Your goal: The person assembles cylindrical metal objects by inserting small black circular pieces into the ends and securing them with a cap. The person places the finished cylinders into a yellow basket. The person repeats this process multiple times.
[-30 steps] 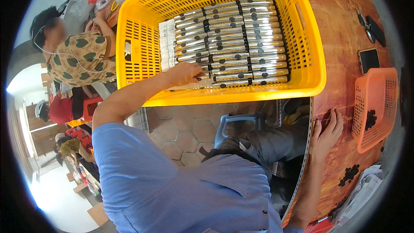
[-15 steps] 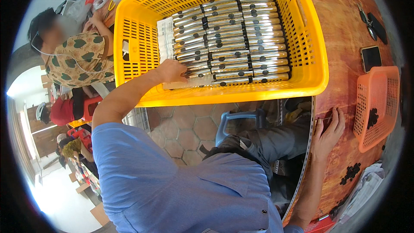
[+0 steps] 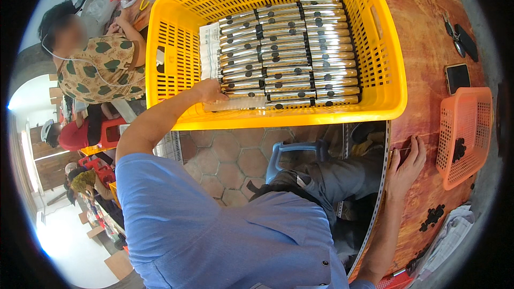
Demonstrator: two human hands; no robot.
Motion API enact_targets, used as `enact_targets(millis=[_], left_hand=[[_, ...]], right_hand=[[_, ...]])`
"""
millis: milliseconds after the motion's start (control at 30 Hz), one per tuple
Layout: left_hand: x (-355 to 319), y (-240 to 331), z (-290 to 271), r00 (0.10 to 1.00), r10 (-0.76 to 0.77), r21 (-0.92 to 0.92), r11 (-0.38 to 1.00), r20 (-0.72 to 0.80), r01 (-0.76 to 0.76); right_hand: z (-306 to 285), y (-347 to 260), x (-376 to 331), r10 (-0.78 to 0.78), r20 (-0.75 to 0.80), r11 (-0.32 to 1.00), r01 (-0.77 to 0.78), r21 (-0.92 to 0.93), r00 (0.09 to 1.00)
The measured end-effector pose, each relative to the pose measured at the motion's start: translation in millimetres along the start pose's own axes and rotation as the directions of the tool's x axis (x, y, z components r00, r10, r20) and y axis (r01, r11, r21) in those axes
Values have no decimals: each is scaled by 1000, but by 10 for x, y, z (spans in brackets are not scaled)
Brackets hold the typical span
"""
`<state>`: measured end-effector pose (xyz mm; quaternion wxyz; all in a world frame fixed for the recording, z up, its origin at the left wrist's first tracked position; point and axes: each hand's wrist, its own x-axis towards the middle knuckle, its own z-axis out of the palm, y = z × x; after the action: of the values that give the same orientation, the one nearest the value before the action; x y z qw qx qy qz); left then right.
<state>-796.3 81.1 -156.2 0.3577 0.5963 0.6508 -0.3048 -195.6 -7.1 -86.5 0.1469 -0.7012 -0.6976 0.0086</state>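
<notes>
My left hand reaches into a yellow plastic basket, at the near left end of the rows of shiny metal tubes. The tubes lie side by side in three columns and have black round pads and dark ends. Its fingers are curled together next to the nearest tube ends; what they hold, if anything, is hidden. A translucent plastic strip lies by the fingertips. On the table my right hand rests palm down, with a thin, light stick-like piece between thumb and fingers.
An orange basket with black pieces stands right of my right hand on the wood-patterned table. Farther off lie a phone and scissors. Nearer are loose black pads. A blue stool stands below; a person sits at left.
My left hand has drawn slightly left from the tube ends, and the near left tubes now lie more evenly. My right hand stays in nearly the same place.
</notes>
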Motion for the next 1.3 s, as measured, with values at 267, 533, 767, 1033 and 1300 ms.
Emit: enact_targets(millis=[267,533,767,1033,1300], left_hand=[[4,-87,54,997,-39,-432,899,74,67],[-32,50,38,997,-64,-432,899,40,75],[-40,104,27,995,-94,-426,900,28,97],[-43,106,-39,993,-105,-242,963,56,115],[279,-637,-518,915,238,-256,910,-324,-327]], right_hand=[[0,-12,1,7,-8,1000,-7,30,1000],[2,-10,-1,5,-13,1000,-5,28,1000],[11,9,8,12,-10,1000,-12,28,1000],[-11,3,9,7,-17,998,-6,56,1000],[37,10,-60,17,-56,998,-14,55,998]])
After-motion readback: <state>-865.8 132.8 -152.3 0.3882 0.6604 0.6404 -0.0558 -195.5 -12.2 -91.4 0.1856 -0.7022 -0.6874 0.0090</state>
